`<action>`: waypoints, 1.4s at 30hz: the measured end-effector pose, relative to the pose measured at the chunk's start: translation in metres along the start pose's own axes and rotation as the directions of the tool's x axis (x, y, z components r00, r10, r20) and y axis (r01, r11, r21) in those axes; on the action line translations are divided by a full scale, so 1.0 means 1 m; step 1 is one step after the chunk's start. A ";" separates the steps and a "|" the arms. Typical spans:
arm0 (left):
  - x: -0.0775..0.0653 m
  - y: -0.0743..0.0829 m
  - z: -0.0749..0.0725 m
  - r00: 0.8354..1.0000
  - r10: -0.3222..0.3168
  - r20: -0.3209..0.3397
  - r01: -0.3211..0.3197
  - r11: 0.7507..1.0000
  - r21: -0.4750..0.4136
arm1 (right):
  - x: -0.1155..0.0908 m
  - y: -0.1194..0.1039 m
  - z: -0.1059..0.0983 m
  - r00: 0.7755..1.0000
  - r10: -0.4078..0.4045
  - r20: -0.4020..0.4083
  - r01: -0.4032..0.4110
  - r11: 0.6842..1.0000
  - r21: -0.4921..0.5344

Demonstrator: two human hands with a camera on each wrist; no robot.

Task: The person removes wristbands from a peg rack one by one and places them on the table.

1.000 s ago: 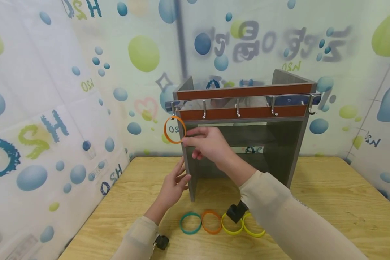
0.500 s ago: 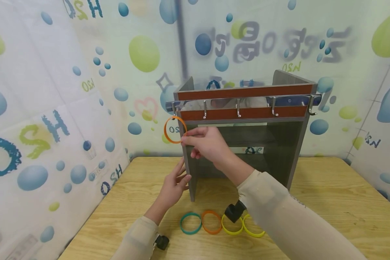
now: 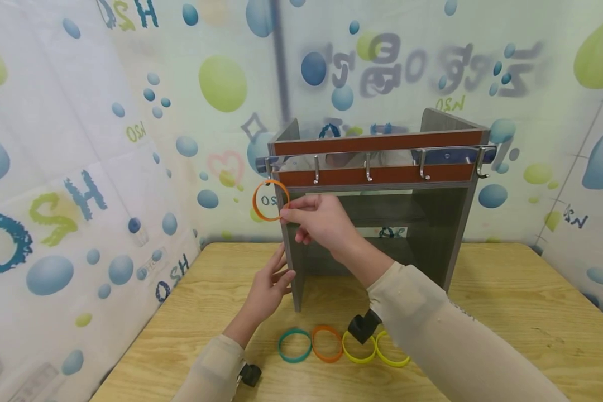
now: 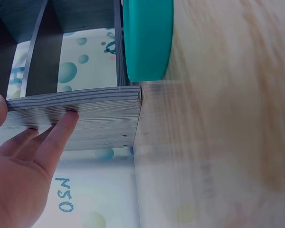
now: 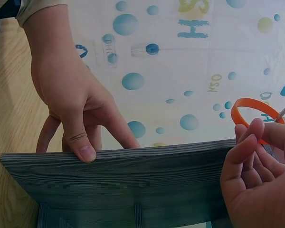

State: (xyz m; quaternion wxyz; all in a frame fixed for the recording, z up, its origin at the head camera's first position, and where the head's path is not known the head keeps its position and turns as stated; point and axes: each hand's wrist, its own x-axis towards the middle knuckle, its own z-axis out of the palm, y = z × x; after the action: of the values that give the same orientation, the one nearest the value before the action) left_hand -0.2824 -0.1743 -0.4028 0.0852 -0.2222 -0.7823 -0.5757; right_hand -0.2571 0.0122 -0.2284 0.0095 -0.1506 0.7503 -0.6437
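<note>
An orange silicone wristband (image 3: 255,205) is pinched between the thumb and fingers of my right hand (image 3: 326,223). It stands at the leftmost hook (image 3: 268,166) of a metal hook rail, and in the right wrist view a hook's end (image 5: 281,114) shows at the band's opening. The rail runs across the front of a grey wooden shelf unit (image 3: 452,223). Lower down, my left hand (image 3: 266,293) touches the unit's left side panel (image 3: 295,296), fingers spread fairly straight on its outer face and thumb at the front edge.
In front of the unit lie a teal wristband (image 3: 280,347), another orange one (image 3: 326,359) and two yellow ones (image 3: 359,360) in a row on the wooden table (image 3: 522,312). More hooks (image 3: 368,167) hang along the rail. Patterned sheeting (image 3: 130,139) closes off the back and sides.
My right fingers have closed in slightly at the orange wristband's lower right side. The band, left hand and shelf unit stay nearly where they were.
</note>
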 end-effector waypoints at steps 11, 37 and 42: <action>0.000 -0.002 0.001 1.000 0.008 0.005 -0.008 1.000 0.006 | -0.001 -0.003 -0.003 1.000 -0.005 -0.004 0.005 1.000 -0.012; -0.001 -0.001 0.001 1.000 -0.010 -0.004 0.010 1.000 -0.011 | -0.008 -0.013 -0.001 0.995 -0.095 0.008 0.095 0.994 0.060; -0.001 0.000 0.001 1.000 -0.002 -0.004 0.002 1.000 -0.006 | -0.010 -0.015 -0.001 0.994 -0.104 0.010 0.104 0.993 0.059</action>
State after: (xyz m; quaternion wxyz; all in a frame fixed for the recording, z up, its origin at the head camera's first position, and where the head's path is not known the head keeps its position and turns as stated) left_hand -0.2814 -0.1736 -0.4036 0.0857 -0.2206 -0.7806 -0.5785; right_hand -0.2443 0.0132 -0.2153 -0.0149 -0.1933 0.7221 -0.6641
